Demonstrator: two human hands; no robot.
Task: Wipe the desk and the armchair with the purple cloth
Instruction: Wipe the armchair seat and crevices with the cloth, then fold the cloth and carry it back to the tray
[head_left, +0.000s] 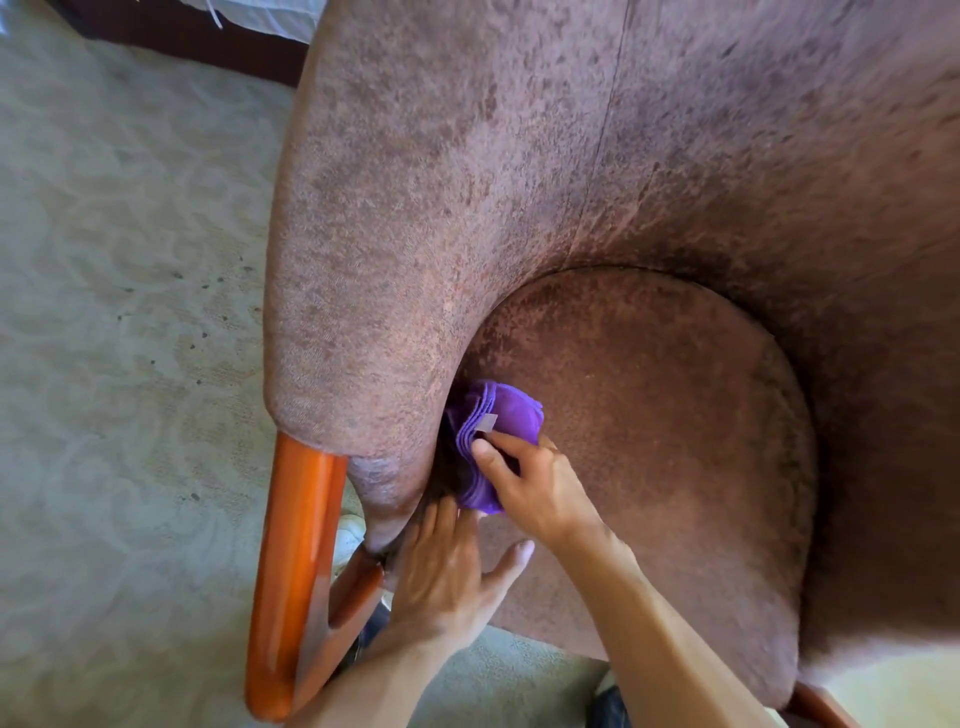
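The armchair (597, 171) fills most of the view, covered in mottled mauve-brown fabric, with a round seat cushion (665, 426). A folded purple cloth (493, 415) with a small white tag lies at the left edge of the seat, pushed into the gap beside the padded left armrest (353, 312). My right hand (535, 486) presses on the cloth and grips it. My left hand (441, 577) lies flat on the front left of the seat, fingers spread, its fingertips at the gap just below the cloth. The desk is not in view.
An orange-brown wooden arm support (291, 571) runs down the chair's left front. Pale patterned carpet (119, 338) with small dark specks covers the floor on the left. Dark wooden furniture (171, 36) stands at the top left. A white shoe (347, 540) shows behind the wooden support.
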